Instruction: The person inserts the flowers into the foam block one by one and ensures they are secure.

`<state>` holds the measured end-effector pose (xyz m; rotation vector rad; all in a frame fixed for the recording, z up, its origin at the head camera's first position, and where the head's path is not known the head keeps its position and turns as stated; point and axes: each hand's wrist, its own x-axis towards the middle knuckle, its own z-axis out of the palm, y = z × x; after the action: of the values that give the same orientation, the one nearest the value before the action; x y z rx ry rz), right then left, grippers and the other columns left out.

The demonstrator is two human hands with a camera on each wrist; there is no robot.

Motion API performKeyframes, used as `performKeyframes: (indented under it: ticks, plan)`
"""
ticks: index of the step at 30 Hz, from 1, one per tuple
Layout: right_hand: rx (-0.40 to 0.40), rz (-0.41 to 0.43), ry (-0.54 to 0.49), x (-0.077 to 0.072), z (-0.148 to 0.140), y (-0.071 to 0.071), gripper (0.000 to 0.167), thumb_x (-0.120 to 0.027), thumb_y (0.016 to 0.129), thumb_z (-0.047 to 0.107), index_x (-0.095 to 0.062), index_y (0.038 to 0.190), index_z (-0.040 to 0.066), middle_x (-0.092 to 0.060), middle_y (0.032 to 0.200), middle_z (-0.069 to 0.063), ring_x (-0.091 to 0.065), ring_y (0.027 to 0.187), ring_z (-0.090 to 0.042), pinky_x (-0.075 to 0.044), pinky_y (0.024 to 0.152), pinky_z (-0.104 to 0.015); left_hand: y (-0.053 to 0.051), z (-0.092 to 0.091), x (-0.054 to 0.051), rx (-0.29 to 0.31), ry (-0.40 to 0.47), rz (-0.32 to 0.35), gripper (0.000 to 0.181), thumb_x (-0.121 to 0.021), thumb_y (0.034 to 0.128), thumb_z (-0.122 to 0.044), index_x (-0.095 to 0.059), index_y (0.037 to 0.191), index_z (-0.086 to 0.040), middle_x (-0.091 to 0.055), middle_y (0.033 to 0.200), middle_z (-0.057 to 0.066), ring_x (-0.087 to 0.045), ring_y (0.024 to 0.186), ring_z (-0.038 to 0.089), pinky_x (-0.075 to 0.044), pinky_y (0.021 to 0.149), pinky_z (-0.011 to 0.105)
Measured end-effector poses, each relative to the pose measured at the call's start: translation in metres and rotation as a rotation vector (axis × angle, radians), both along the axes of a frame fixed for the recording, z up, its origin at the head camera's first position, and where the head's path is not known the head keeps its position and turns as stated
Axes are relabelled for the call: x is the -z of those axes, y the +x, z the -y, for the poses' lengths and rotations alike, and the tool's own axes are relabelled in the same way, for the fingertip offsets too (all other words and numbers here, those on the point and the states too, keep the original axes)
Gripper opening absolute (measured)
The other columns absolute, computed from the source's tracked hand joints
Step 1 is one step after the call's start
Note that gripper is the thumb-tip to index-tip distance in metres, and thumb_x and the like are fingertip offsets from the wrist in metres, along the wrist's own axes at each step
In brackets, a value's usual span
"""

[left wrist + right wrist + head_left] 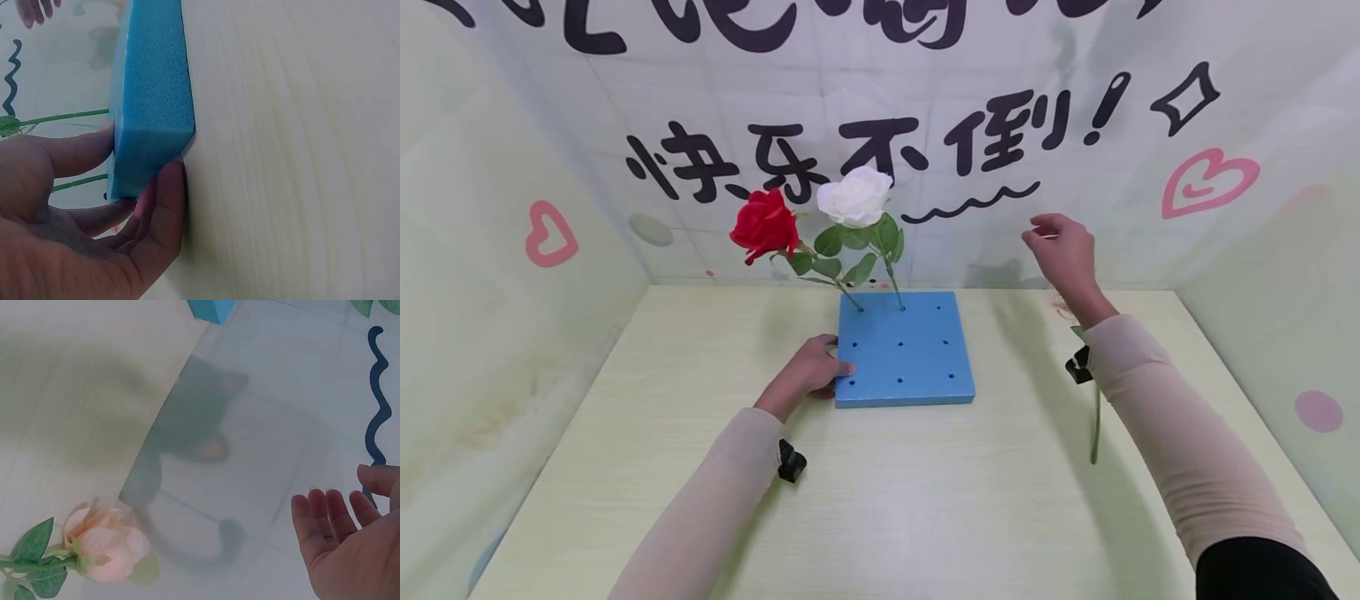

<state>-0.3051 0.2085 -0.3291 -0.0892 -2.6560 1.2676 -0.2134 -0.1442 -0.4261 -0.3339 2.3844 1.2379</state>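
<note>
On the pale table (925,500), a flat, hole-dotted blue block (923,360).

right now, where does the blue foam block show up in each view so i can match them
Head: blue foam block, just right of and below centre.
Left wrist: upper part, left of centre, gripped by the left hand.
Right wrist: only a corner, top edge, near the middle.
Shared landmark: black wavy line.

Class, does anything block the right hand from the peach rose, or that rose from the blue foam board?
Nothing visible stands between the right hand and peach rose, or between that rose and the blue foam board. The red rose and white rose stand along the board's back; the left hand grips its left edge.
</note>
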Motion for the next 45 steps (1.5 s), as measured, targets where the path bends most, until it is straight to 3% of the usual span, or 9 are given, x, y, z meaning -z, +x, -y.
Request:
performKeyframes:
  ticks: [16, 22, 30, 34, 39, 42, 45]
  plan:
    - [0.112, 0.101, -0.016, 0.017, -0.050, 0.001, 0.048, -0.054, 0.097, 0.031, -0.056, 0.135, 0.003, -0.059, 0.130, -0.020, -0.055, 0.114, -0.031, -0.047, 0.086, -0.034, 0.002, 0.002, 0.000, -0.009, 0.019, 0.005, 0.070, -0.067, 0.0924, -0.016, -0.031, 0.151, -0.007, -0.055, 0.118, 0.017, -0.061, 0.086, 0.023, -0.057, 0.062, 0.031]
    - [0.157, 0.149, -0.001, 0.025, -0.065, 0.003, 0.049, -0.055, 0.096, 0.030, -0.055, 0.136, 0.002, -0.058, 0.131, -0.021, -0.056, 0.112, -0.032, -0.047, 0.083, -0.036, 0.002, 0.002, 0.000, -0.008, 0.016, 0.005, 0.069, -0.067, 0.0926, -0.016, -0.031, 0.151, -0.007, -0.055, 0.116, 0.017, -0.061, 0.086, 0.023, -0.057, 0.062, 0.031]
    - [0.207, 0.243, -0.072, 0.033, -0.080, 0.008, 0.051, -0.054, 0.097, 0.027, -0.050, 0.140, 0.000, -0.054, 0.134, -0.021, -0.059, 0.107, -0.032, -0.052, 0.069, -0.023, 0.002, 0.002, 0.001, -0.003, 0.014, 0.003, 0.069, -0.067, 0.0925, -0.016, -0.031, 0.151, -0.007, -0.055, 0.108, 0.015, -0.059, 0.080, 0.021, -0.056, 0.060, 0.031]
    - [0.237, 0.265, -0.097, 0.035, -0.085, 0.011, 0.051, -0.056, 0.095, 0.026, -0.051, 0.138, -0.001, -0.054, 0.132, -0.021, -0.063, 0.091, -0.019, -0.056, 0.071, -0.023, 0.002, 0.002, 0.000, 0.000, 0.013, 0.000, 0.069, -0.066, 0.0928, -0.016, -0.031, 0.151, -0.006, -0.054, 0.109, 0.016, -0.059, 0.081, 0.022, -0.056, 0.061, 0.031]
    - [0.243, 0.312, -0.115, 0.041, -0.093, 0.015, 0.052, -0.058, 0.093, 0.022, -0.051, 0.137, -0.004, -0.054, 0.130, -0.022, -0.055, 0.064, 0.000, -0.056, 0.065, -0.021, 0.002, 0.002, -0.001, 0.006, 0.012, 0.002, 0.068, -0.066, 0.0933, -0.016, -0.031, 0.151, -0.006, -0.054, 0.114, 0.017, -0.059, 0.084, 0.023, -0.057, 0.062, 0.031]
    - [0.226, 0.338, -0.104, 0.045, -0.098, 0.017, 0.051, -0.059, 0.093, 0.021, -0.052, 0.135, -0.006, -0.057, 0.122, -0.020, -0.055, 0.062, 0.001, -0.057, 0.066, -0.023, 0.002, 0.001, -0.001, 0.005, 0.009, 0.005, 0.068, -0.066, 0.0933, -0.016, -0.031, 0.151, -0.007, -0.054, 0.117, 0.017, -0.059, 0.085, 0.024, -0.057, 0.063, 0.031]
    - [0.220, 0.359, -0.078, 0.049, -0.103, 0.019, 0.049, -0.061, 0.092, 0.022, -0.055, 0.131, -0.007, -0.065, 0.095, -0.009, -0.059, 0.062, -0.003, -0.057, 0.069, -0.029, 0.001, 0.000, -0.001, 0.005, 0.003, 0.006, 0.068, -0.066, 0.0933, -0.016, -0.031, 0.151, -0.007, -0.053, 0.121, 0.017, -0.059, 0.085, 0.024, -0.057, 0.063, 0.031]
